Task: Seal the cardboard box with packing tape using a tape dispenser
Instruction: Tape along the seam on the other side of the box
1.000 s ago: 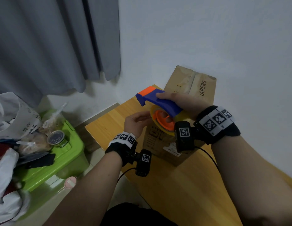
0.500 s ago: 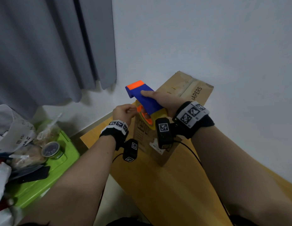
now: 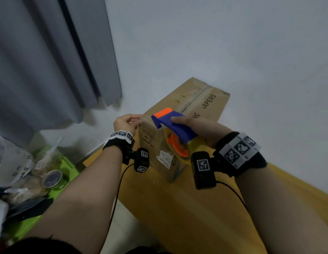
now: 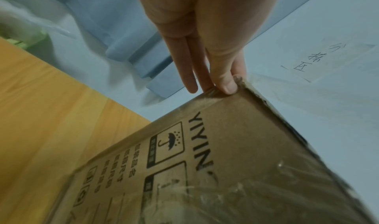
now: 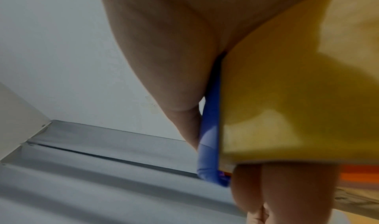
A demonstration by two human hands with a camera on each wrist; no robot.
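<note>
A brown cardboard box stands on a wooden table against the white wall, its top flaps down. My right hand grips a blue and orange tape dispenser with a yellowish tape roll, held at the box's near end. In the right wrist view the roll and the blue frame fill the picture. My left hand is at the box's near left top corner. There its thumb and fingers pinch a clear tape end against the box's cardboard.
A green bin with plastic bags and a round tin sits low on the left. A grey curtain hangs behind it. A paper note is stuck on the wall. Wrist-camera cables hang beneath both wrists.
My left hand has gone from the tape roll to the box's near left top corner. My right hand has carried the dispenser along beside it, at the box's near end.
</note>
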